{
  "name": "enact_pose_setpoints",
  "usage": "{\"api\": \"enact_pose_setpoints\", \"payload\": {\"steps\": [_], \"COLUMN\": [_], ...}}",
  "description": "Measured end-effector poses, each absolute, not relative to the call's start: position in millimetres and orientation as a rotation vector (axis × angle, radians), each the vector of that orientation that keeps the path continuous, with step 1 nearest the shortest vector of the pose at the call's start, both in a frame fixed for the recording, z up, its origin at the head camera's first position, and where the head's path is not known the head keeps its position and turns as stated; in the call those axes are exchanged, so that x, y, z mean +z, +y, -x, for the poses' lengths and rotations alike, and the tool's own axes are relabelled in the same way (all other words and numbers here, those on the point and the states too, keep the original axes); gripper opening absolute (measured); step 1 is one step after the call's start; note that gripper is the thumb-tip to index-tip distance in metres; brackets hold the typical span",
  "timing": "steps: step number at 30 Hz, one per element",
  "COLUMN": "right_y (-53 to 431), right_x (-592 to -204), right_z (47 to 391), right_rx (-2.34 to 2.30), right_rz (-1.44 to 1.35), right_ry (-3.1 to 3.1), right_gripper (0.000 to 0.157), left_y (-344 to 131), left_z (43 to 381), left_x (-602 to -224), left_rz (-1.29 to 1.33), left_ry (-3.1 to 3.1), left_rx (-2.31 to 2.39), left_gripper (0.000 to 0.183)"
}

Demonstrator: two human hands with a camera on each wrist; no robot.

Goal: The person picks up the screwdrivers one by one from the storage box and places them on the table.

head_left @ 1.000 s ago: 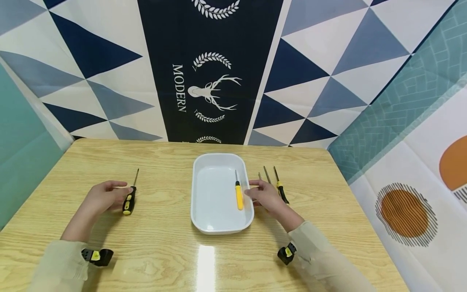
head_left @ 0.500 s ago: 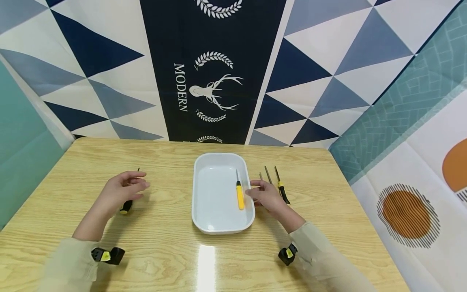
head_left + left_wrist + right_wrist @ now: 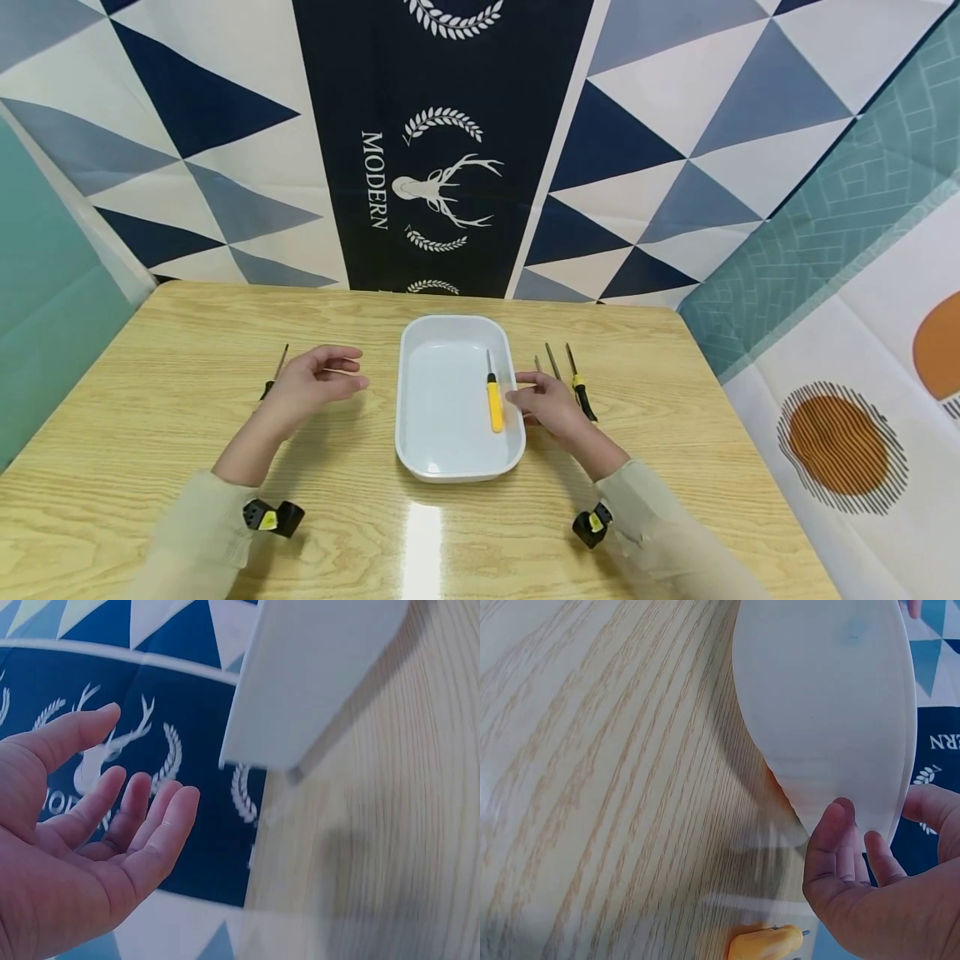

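A white rectangular tray [image 3: 438, 408] sits in the middle of the table, with a yellow-handled screwdriver [image 3: 494, 404] lying in it along the right side. My right hand [image 3: 551, 406] holds the tray's right wall, thumb at the rim and fingers against the outside, as the right wrist view shows. To the tray's left, my left hand [image 3: 315, 385] hovers with loosely bent fingers and nothing in them; the tray's outer wall [image 3: 315, 682] is a short way off in the left wrist view. Behind that forearm lies a black-and-yellow screwdriver [image 3: 279, 367], its handle mostly hidden.
Right of the tray lie several screwdrivers, one with a black-and-yellow handle [image 3: 582, 396], others partly hidden by the right hand. A yellow handle [image 3: 765, 943] shows low in the right wrist view. Patterned cloth [image 3: 247, 167] hangs behind the wooden table [image 3: 337, 517].
My left hand has left the black-and-yellow screwdriver on the table and moved right, towards the tray. The right hand has stayed on the tray's side.
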State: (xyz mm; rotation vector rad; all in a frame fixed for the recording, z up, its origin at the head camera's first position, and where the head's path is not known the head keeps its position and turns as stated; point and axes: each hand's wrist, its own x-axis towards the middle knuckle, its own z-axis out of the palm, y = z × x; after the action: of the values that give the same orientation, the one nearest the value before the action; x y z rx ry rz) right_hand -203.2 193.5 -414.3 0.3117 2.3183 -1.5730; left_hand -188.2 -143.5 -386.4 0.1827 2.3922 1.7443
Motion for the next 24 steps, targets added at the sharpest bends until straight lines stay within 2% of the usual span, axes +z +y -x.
{"api": "enact_pose_setpoints", "payload": {"steps": [19,24], "right_y": [195,195], "right_x": [-415,-416], "right_z": [202,201], "right_rx": [-1.605,-1.624], "right_rz": [-0.284,-0.26], "right_ry": [2.317,2.309], "right_gripper": [0.045,0.044], "left_y": [-50,-33], "left_z": [200,199], "left_x": [-387,-390], "left_rz": [-0.051,-0.091], "left_ry": [2.395,2.384], "left_rx": [1.632,1.662], "left_gripper": [0.046,0.043]}}
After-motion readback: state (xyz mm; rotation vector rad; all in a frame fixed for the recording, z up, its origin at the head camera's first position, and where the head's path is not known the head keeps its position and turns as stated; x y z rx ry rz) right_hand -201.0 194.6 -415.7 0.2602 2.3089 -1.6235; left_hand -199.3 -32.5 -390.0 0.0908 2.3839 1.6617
